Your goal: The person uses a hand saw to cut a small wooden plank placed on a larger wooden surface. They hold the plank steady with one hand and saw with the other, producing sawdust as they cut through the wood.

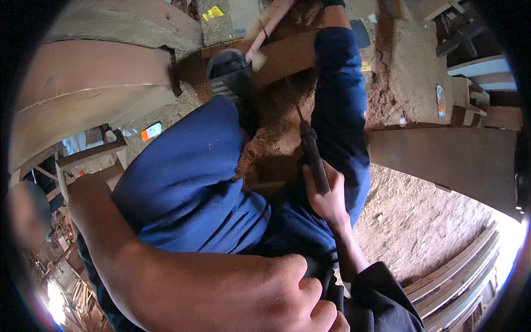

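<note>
My right hand (328, 193) is closed around a thin-shafted tool (314, 157) with a long dark handle. Its narrow shaft points away from me, between my legs, over a reddish-brown wooden piece and sawdust (260, 149); its exact kind is unclear. Close to the camera, my left hand (298, 296) is curled into a fist at the lower middle, and whatever it may hold is hidden. My legs, in blue trousers (182, 177), are spread, the left knee bent. A dark slide sandal (228, 74) is on my left foot, beside a wooden board (293, 58).
Large curved timber pieces (94, 72) lie at the far left. A broad wooden panel (442, 157) stands at the right, with stacked planks (456, 276) nearer. A slim wooden stick (271, 27) leans at the far side. Another person (27, 216) is at the left edge.
</note>
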### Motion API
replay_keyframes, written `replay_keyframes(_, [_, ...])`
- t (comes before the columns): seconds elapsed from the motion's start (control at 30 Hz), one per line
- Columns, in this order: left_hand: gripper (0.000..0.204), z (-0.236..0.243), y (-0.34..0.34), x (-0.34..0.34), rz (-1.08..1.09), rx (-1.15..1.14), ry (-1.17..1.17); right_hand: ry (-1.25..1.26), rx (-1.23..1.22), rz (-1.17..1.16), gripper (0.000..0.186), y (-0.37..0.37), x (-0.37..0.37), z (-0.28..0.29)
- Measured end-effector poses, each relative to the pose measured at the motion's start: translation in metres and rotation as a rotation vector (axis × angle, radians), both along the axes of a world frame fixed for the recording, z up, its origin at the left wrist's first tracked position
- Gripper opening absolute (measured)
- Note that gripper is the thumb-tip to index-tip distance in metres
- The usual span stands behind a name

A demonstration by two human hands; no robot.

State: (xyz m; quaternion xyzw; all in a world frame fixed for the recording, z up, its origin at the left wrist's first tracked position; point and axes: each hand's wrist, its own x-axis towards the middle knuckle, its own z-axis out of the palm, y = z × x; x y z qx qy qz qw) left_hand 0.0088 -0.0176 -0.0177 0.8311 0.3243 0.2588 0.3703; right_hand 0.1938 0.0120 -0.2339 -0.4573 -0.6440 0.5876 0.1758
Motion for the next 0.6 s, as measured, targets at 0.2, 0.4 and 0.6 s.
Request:
replay_keyframes(0.2, [0.011, 0.003, -0.002, 0.011, 0.088, 0.106, 0.018, 0.009, -0.071, 0.003, 0.017, 0.041, -0.040, -0.034])
replay_keyframes(0.4, [0.011, 0.006, 0.003, -0.001, 0.033, 0.045, 0.017, -0.048, -0.123, -0.014, 0.016, 0.005, 0.000, 0.004])
replay_keyframes(0.6, [0.011, 0.001, -0.003, 0.011, 0.038, 0.157, 0.029, 0.032, -0.027, -0.007, 0.021, 0.029, -0.038, -0.037])
